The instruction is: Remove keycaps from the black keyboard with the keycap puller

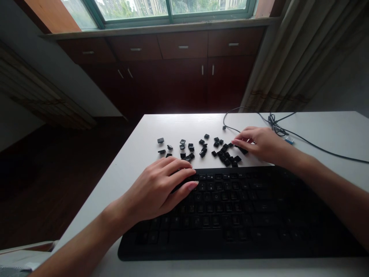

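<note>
A black keyboard [198,246] lies across the white table, with bare sockets where some keys are off. My left hand [161,186] rests on its upper left part, fingers stretched out over the far edge and thumb apart. Behind the keyboard, loose black keycaps [225,157] lie scattered, some on their sides or upside down. At the right end of them is my right hand [258,142], its thumb and fingertips brought together just above the table. What they pinch, if anything, I cannot make out. A larger black keycap [242,150] shows under this hand.
Beyond my right hand, a black cable [272,120] lies bundled, its blue USB plug [289,141] close to my wrist. The white table [178,123] ends short of dark red cabinets [173,80] under a window. Curtains [276,73] hang at both sides.
</note>
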Available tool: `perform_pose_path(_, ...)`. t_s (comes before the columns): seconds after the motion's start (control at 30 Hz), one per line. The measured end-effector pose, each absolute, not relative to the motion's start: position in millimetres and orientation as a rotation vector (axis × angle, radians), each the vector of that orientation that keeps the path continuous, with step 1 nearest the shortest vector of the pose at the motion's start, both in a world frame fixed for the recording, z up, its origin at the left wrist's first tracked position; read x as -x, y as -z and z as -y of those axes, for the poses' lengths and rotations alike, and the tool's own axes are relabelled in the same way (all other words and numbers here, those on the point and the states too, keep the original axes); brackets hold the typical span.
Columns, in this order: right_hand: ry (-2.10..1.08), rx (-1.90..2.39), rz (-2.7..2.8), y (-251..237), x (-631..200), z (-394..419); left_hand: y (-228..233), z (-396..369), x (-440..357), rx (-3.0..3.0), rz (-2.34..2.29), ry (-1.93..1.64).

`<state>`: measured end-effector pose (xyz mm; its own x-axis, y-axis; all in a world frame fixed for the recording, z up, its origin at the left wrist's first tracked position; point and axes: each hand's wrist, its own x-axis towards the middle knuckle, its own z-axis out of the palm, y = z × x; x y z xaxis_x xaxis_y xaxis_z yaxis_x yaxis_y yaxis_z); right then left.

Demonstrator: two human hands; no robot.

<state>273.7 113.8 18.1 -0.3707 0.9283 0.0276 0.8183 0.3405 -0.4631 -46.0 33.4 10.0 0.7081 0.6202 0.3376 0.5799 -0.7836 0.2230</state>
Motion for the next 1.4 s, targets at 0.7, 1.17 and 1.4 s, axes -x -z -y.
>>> perform_pose_path(0.7, -0.625, 1.47, 2.533, -20, -289, -118, -8, -35, 45, -2.843, -0.981, -0.619)
perform_pose_path(1.17, -0.536, 1.68, 2.478, -25, -286, -117, -8, -36, 45, -2.849, -0.968, -0.619)
perform_pose_path(1.4, -0.614, 1.659, 2.454, -26, -289, -116, -7, -36, 46, -2.84, -0.975, -0.618)
